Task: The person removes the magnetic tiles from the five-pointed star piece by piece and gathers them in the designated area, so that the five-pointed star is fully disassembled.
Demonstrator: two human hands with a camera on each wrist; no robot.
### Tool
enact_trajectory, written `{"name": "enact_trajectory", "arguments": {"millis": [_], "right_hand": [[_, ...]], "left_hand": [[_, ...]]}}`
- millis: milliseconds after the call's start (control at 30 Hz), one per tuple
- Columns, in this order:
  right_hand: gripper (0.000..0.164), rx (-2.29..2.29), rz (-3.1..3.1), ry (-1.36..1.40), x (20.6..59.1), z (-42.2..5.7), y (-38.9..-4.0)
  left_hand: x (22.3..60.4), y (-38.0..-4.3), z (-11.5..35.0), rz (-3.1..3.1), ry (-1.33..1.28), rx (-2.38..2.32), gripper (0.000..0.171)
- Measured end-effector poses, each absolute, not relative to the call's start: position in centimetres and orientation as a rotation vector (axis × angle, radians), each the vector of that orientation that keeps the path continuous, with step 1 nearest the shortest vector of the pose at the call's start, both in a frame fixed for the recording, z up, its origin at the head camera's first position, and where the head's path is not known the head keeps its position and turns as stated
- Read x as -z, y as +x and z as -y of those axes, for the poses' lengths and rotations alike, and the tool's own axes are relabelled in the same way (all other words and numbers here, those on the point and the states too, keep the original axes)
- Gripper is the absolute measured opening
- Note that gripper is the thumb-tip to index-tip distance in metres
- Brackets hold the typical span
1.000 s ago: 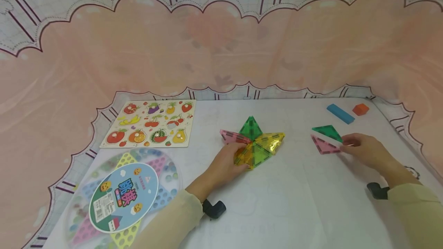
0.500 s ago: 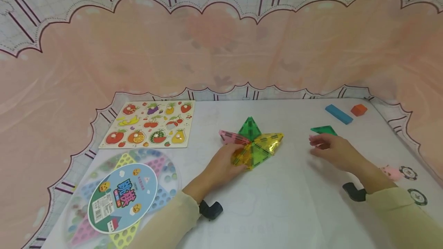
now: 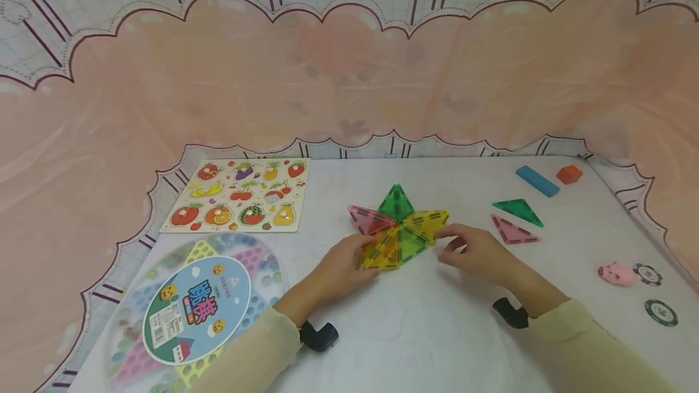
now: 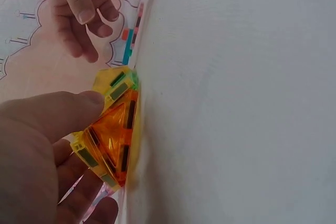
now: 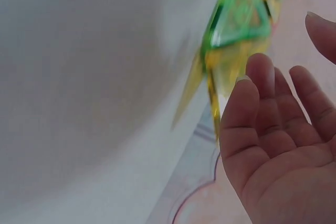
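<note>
On the white table lies a star-like build of see-through magnetic tiles (image 3: 413,244) in green, pink, yellow and orange. My left hand (image 3: 340,267) pinches its yellow-orange point (image 3: 380,253) at the near left; in the left wrist view the thumb lies over the orange triangle tile (image 4: 112,135) and the fingers are behind. My right hand (image 3: 475,253) is at the right side, fingertips right by the yellow point (image 3: 428,222), fingers loosely bent and holding nothing. In the right wrist view its palm (image 5: 289,177) faces the tiles.
Right of the build lie a green triangle tile (image 3: 519,211), a pink one (image 3: 513,231), a blue bar (image 3: 537,181) and an orange block (image 3: 570,174). A pink pig figure (image 3: 617,273) and two chips are further right. A fruit puzzle board (image 3: 300,199) and Chinese checkers set (image 3: 196,311) stand left.
My right hand has let go of the loose pink triangle tile and moved left to the build. The left hand has shifted slightly left along the orange point.
</note>
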State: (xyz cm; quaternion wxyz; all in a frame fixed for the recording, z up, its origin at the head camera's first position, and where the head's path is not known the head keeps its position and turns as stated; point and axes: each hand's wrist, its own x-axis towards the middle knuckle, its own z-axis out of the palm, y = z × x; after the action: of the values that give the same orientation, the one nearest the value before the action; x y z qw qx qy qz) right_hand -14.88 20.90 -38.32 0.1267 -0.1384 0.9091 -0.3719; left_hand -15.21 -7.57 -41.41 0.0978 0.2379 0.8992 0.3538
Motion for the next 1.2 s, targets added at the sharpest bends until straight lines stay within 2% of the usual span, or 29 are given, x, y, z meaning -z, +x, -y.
{"name": "enact_trajectory", "arguments": {"millis": [567,1200], "right_hand": [[0.049,1.125,-2.641,-0.429,39.3,-15.3,-14.9],[0.048,1.197,-2.64,-0.335,39.2,-14.0,-15.8]], "left_hand": [[41.6,-15.2,8.6,-2.59,0.678,-1.09,0.054],[40.9,-15.4,9.3,-2.518,0.743,-1.079,0.047]]}}
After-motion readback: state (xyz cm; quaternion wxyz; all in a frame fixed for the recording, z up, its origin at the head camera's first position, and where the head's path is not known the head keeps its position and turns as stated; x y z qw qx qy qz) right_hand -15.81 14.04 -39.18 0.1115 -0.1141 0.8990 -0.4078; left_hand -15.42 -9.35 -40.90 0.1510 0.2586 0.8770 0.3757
